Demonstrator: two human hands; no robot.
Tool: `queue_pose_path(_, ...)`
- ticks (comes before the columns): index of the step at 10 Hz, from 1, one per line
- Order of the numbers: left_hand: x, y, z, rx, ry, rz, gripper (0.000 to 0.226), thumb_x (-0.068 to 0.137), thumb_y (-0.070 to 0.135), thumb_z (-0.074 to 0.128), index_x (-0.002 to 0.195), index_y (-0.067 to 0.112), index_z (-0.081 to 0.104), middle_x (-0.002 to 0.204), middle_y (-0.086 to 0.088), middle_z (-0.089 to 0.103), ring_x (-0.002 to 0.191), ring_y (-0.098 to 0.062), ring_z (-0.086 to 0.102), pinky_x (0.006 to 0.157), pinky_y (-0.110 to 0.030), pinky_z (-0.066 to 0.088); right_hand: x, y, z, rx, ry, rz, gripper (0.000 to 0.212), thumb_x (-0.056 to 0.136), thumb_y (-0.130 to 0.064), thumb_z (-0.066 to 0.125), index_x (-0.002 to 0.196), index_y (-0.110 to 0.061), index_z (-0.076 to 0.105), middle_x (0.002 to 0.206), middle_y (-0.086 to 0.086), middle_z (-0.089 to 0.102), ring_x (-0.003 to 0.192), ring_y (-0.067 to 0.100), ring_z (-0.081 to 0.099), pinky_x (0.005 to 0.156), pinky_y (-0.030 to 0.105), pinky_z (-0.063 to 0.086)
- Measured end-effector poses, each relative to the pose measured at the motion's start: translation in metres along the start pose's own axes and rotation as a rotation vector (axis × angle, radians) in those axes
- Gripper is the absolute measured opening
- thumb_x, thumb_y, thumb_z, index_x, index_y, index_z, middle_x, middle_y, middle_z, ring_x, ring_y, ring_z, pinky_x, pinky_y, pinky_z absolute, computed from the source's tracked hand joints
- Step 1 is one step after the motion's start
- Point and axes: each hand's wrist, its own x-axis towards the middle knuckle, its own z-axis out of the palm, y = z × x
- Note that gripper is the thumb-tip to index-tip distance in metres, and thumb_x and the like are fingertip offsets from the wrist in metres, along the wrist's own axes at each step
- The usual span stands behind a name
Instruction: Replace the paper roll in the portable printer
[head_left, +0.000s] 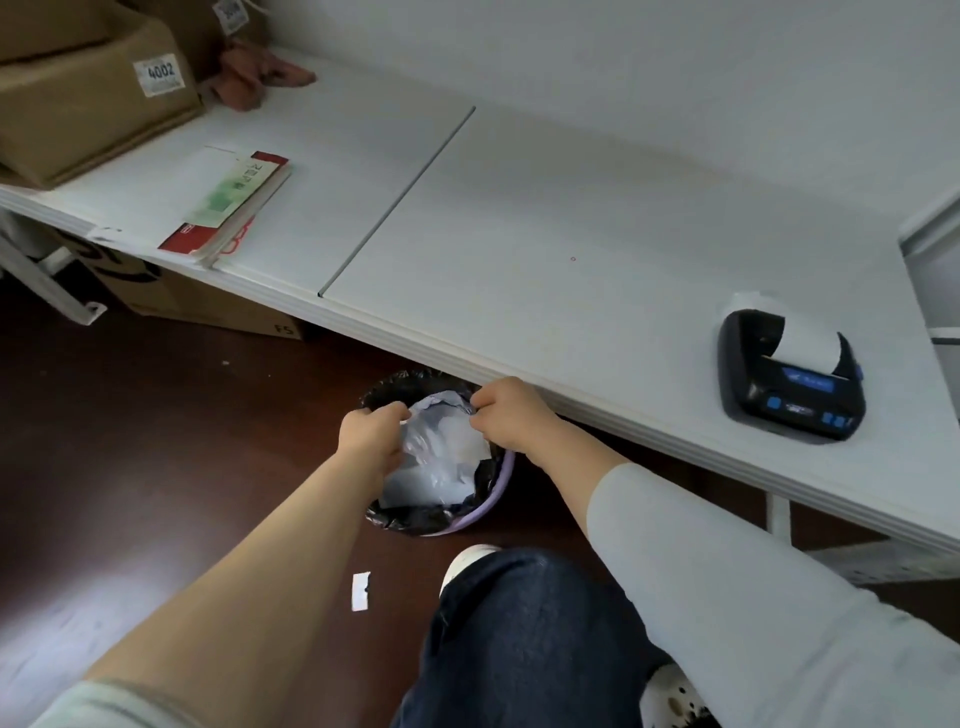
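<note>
The black portable printer sits on the white table at the right, with a strip of white paper coming out of its top. Below the table's front edge, my left hand and my right hand are both held over a waste bin lined with a black bag. Each hand pinches an edge of a thin clear plastic wrapper, stretched between them above crumpled white paper in the bin. What the wrapper holds, if anything, I cannot tell.
A red-edged booklet lies at the table's left front. Cardboard boxes and a pink cloth stand at the back left. A paper scrap lies on the dark floor by my knee. Another box sits under the table.
</note>
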Motion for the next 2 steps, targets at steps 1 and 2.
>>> queue_pose_path(1,-0.0069,0.0054,0.0073,-0.024,-0.02,0.039,0.016,0.078,-0.001,0.048,0.076,0.007,0.035,0.051,-0.004,0.032,0.044,-0.016,0.028,0.047,-0.025,0.03,-0.0073,0.0073,-0.0098,0.082,0.017,-0.034,0.011,0.075,0.003,0.052,0.073,0.006,0.062,0.061,0.007,0.043,0.069,0.017,0.042,0.061,0.026,0.033)
queue_pose_path(2,-0.0167,0.0084,0.0145,0.012,-0.01,0.09,0.022,0.078,-0.006,0.043,0.06,0.005,0.048,0.063,-0.009,0.044,0.055,-0.02,0.041,0.053,-0.027,0.037,-0.0145,0.0153,-0.0168,0.16,0.02,-0.044,0.021,0.074,0.005,0.054,0.083,-0.001,0.072,0.058,0.001,0.055,0.074,0.021,0.057,0.076,0.037,0.052)
